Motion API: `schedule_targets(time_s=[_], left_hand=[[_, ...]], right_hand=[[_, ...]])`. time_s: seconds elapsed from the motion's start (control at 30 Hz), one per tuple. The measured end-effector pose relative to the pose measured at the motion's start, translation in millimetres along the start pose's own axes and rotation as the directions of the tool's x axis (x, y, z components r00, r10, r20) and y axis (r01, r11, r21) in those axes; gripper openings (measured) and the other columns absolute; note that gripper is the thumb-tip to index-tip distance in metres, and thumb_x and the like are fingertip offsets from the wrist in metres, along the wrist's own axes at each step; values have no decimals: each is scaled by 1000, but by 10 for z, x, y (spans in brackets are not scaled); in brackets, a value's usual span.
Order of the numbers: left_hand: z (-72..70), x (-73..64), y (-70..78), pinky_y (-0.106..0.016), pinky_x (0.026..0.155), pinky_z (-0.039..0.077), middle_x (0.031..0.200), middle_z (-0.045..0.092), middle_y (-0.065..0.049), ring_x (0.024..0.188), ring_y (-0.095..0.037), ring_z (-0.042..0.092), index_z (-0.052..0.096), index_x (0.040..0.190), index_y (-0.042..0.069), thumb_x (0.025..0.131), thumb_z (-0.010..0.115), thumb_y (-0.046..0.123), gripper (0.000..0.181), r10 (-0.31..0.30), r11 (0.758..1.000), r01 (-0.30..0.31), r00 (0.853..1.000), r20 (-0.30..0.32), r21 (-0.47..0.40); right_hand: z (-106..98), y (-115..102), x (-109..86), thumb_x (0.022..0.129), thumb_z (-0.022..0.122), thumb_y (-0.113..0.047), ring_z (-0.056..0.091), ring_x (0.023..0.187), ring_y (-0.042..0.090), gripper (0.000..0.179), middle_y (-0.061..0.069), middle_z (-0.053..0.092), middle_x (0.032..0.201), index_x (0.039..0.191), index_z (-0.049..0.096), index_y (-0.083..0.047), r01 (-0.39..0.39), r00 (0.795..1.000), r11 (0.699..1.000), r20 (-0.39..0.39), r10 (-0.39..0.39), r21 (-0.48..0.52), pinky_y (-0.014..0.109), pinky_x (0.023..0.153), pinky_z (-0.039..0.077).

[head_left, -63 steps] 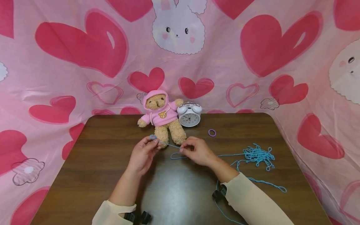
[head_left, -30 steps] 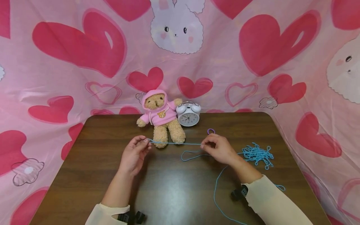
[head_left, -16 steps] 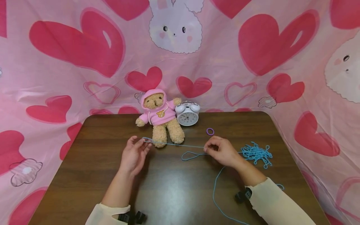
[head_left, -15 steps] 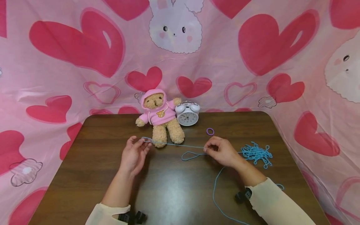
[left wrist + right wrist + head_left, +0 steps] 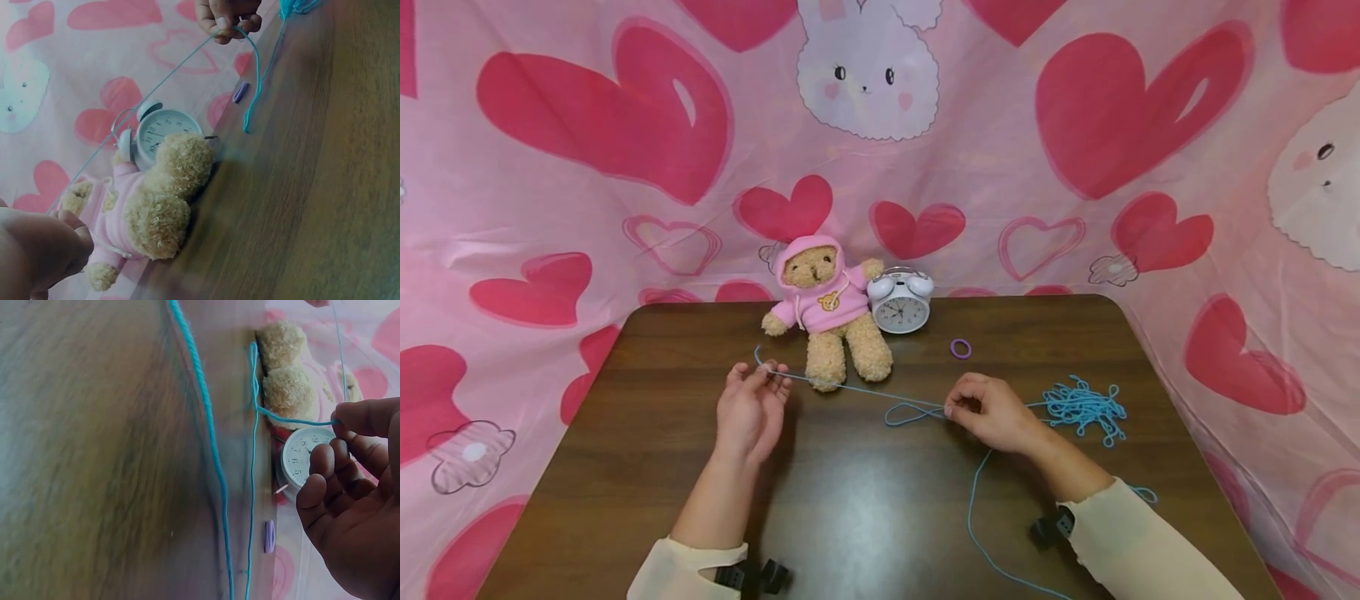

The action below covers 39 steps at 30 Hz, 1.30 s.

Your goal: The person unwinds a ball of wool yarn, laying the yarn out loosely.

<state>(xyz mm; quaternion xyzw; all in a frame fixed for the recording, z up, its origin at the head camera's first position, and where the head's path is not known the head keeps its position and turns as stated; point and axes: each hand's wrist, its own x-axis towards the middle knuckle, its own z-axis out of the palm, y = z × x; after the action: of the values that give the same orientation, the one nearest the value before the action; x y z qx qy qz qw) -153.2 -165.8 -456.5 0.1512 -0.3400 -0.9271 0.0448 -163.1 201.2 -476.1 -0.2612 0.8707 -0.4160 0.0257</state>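
Between my two hands a strand of light blue yarn (image 5: pixel 861 389) runs nearly straight, sloping down to the right in the head view. My left hand (image 5: pixel 747 417) pinches it between thumb and fingers, and a short tail of yarn curls up past the fingertips. On the other side, my right hand (image 5: pixel 996 414) pinches the strand between thumb and index finger, as the right wrist view also shows. Below that hand, a yarn loop (image 5: pixel 904 414) lies on the table. More yarn continues to a looped heap (image 5: pixel 1084 407) at the right.
A teddy bear (image 5: pixel 829 304) in a pink hoodie sits behind the strand, beside a white alarm clock (image 5: pixel 901 312). Near the clock lies a purple ring (image 5: pixel 960 348). One long yarn line (image 5: pixel 972 517) trails toward the front edge of the brown table (image 5: pixel 850 517). A heart-printed cloth hangs behind.
My right hand has moved right, away from the left, and lately slightly down, stretching the strand. The small loop at my left fingertips has given way to a loose tail; that hand shifted left.
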Motion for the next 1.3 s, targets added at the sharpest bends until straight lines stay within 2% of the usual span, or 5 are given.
schedule_targets(time_s=[0.43, 0.67, 0.97, 1.17, 1.3], left_hand=[[25, -13, -40, -25, 80, 49, 99, 55, -4, 92, -16, 58, 39, 125, 16, 108, 45, 0, 24, 47, 994, -52, 998, 48, 98], [-19, -24, -125, -25, 81, 53, 97, 63, -2, 91, -16, 63, 68, 119, 9, 106, 53, 3, 21, -46, 920, -17, 987, 151, 391], [62, -46, -321, -31, 85, 58, 92, 71, -7, 90, -19, 69, 66, 113, -10, 101, 61, -1, 15, -60, 863, -71, 969, 241, 500], [194, -59, -476, -45, 91, 59, 91, 76, -8, 91, -23, 74, 67, 117, -15, 99, 67, 3, 25, -69, 741, -138, 958, 280, 657], [292, -84, -598, -38, 86, 60, 91, 77, -13, 93, -32, 74, 70, 115, -13, 98, 71, 6, 26, -75, 659, -179, 951, 300, 731]], right_hand=[[-226, 77, -230, 92, 77, -8, 59, 79, 8, 14, -12, 64, 92, 87, 74, -22, -41, 999, 999, -37, 40, -28, 27, 70, 51], [-454, 150, -433, 95, 74, -8, 57, 78, 9, 8, -9, 64, 93, 90, 75, -14, -101, 992, 994, -74, 98, -38, 25, 68, 49], [-736, 214, -675, 96, 74, -9, 56, 80, 10, 15, -7, 65, 93, 88, 73, -22, -155, 980, 986, -133, 146, -60, 23, 68, 48], [-943, 264, -838, 93, 77, -12, 56, 78, 8, 9, -9, 64, 91, 88, 75, -19, -192, 967, 970, -199, 161, -147, 20, 68, 47], [-1080, 337, -937, 90, 80, -10, 54, 74, 5, 11, -10, 63, 88, 87, 75, -20, -177, 960, 959, -254, 119, -220, 19, 65, 46]])
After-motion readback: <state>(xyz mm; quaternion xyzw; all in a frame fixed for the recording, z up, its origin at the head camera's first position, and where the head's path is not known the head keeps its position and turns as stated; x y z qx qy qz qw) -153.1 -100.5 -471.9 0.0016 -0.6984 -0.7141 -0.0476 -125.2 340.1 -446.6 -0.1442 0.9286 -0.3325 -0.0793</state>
